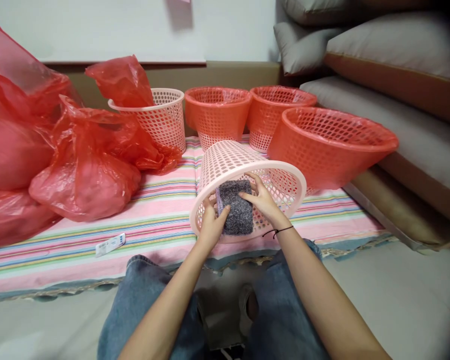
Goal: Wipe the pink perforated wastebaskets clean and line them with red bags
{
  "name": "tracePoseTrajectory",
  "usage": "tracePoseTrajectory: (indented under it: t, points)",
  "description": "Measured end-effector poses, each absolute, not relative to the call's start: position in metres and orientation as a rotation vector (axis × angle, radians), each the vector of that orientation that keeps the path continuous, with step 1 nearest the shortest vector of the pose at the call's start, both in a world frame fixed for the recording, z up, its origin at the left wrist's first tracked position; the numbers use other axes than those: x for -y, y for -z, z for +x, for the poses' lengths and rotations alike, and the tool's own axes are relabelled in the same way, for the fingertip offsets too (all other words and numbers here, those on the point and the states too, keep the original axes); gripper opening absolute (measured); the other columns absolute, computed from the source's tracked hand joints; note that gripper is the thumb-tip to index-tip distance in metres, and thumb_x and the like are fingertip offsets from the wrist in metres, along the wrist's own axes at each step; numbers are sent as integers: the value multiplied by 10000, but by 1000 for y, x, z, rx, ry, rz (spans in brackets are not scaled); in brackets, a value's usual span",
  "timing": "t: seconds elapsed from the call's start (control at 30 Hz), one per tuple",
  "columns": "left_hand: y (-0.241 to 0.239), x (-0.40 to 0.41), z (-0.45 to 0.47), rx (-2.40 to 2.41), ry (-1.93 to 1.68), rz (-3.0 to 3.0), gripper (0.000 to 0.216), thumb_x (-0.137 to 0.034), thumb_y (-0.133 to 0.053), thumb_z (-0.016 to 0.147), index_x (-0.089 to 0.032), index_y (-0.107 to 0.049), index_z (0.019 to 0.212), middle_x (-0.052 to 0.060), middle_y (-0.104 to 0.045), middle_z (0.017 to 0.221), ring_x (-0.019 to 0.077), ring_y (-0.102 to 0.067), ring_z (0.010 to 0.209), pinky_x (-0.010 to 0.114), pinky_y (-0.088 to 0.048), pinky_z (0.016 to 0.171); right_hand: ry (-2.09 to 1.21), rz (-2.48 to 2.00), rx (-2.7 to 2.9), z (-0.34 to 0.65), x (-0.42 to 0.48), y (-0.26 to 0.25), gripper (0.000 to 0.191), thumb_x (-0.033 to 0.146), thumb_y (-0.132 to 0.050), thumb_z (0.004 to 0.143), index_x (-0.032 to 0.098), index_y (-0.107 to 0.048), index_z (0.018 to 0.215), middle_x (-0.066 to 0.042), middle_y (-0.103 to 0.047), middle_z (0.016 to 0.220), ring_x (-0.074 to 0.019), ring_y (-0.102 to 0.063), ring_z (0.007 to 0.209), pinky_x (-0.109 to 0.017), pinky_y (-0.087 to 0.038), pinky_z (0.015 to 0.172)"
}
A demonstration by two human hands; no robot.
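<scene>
Both of my hands hold a dark grey scouring sponge (pixel 237 212) at the mouth of a pink perforated plastic basket (pixel 225 160). The basket lies tipped on its side, its open rim facing me. My left hand (pixel 212 222) grips the sponge's left edge, thumb on the front face. On the upper right of the sponge is my right hand (pixel 263 199), thumb on its front and fingers behind. A lilac edge shows along the sponge's left side. The fingers behind it are partly hidden.
Red plastic bags (pixel 86 175) fill the left side. Behind stand a pink basket (pixel 168 117) and baskets lined with red bags (pixel 217 107), (pixel 322 145). A white packet (pixel 110 244) lies on the striped cloth (pixel 153 220). Grey cushions (pixel 397 47) are stacked at right.
</scene>
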State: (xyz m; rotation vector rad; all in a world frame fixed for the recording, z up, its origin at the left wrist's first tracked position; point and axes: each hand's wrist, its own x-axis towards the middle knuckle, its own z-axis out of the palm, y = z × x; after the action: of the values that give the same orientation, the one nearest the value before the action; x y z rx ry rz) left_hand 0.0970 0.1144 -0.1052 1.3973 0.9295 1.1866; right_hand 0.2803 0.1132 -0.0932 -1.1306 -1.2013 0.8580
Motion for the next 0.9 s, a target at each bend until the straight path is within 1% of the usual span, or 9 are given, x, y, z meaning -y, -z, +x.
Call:
tracePoseTrajectory:
  t: [0.1, 0.2, 0.27, 0.37, 0.53, 0.63, 0.73, 0.8, 0.9]
  points:
    - [101, -113, 97, -1019, -1243, 1395, 326, -344, -658, 845, -242, -460, 1083, 64, -652, 1098, 218, -684, 987, 370, -538, 887, -851, -1112, 1278, 280, -110, 90, 642, 259, -747, 690, 300, -542, 1297, -41, -556, 1406, -248, -533, 1298, -417, -411, 1140]
    - [97, -112, 95, -1066, -1297, 1410, 217, -345, -632, 862, -238, -481, 976, 38, -644, 1002, 204, -671, 937, 372, -501, 930, -894, -1119, 1317, 280, -107, 86, 641, 244, -719, 698, 287, -541, 1313, -43, -592, 1339, -235, -603, 1157, -394, -485, 1041]
    - [94, -112, 94, -1081, -1330, 1414, 214, -325, -622, 863, -237, -491, 1007, 53, -641, 1074, 201, -657, 970, 367, -484, 950, -894, -1132, 1330, 280, -105, 83, 632, 238, -712, 692, 276, -548, 1301, -46, -597, 1335, -231, -608, 1138, -383, -493, 1021]
    - [92, -111, 94, -1068, -1335, 1453, 203, -285, -597, 865, -232, -523, 1046, 79, -630, 1197, 196, -638, 996, 339, -492, 893, -881, -1135, 1335, 280, -104, 82, 605, 227, -702, 678, 268, -568, 1266, -46, -593, 1350, -230, -600, 1158, -374, -483, 1029]
    - [93, -112, 94, -1061, -1284, 1452, 13, -227, -567, 871, -217, -562, 879, 80, -653, 1218, 201, -622, 1013, 335, -482, 884, -910, -1158, 1336, 280, -102, 81, 597, 220, -672, 696, 260, -561, 1281, -39, -670, 1165, -231, -628, 1086, -369, -511, 964]
    - [96, -114, 95, -1096, -1276, 1370, 32, -244, -581, 876, -225, -556, 884, 52, -676, 1038, 201, -628, 954, 331, -500, 853, -911, -1164, 1354, 280, -102, 81, 591, 207, -662, 682, 262, -565, 1262, -40, -647, 1221, -231, -619, 1109, -368, -502, 979]
    - [100, -115, 96, -1134, -1270, 1270, 113, -321, -616, 884, -232, -548, 866, 23, -644, 897, 204, -628, 932, 326, -510, 840, -917, -1160, 1391, 279, -103, 82, 587, 200, -652, 676, 268, -576, 1254, -36, -636, 1250, -236, -593, 1164, -375, -478, 1023]
    - [101, -114, 98, -1144, -1254, 1199, 181, -393, -632, 886, -234, -546, 883, 20, -641, 904, 205, -635, 947, 326, -517, 843, -953, -1158, 1365, 278, -104, 83, 600, 208, -652, 682, 275, -572, 1273, -31, -648, 1231, -241, -591, 1167, -384, -478, 1025]
    - [98, -110, 100, -1117, -1200, 1104, 313, -508, -640, 875, -225, -561, 984, 41, -672, 997, 212, -658, 986, 340, -531, 859, -977, -1155, 1268, 275, -103, 81, 625, 241, -671, 688, 292, -570, 1303, -24, -650, 1250, -250, -589, 1170, -401, -470, 1042]
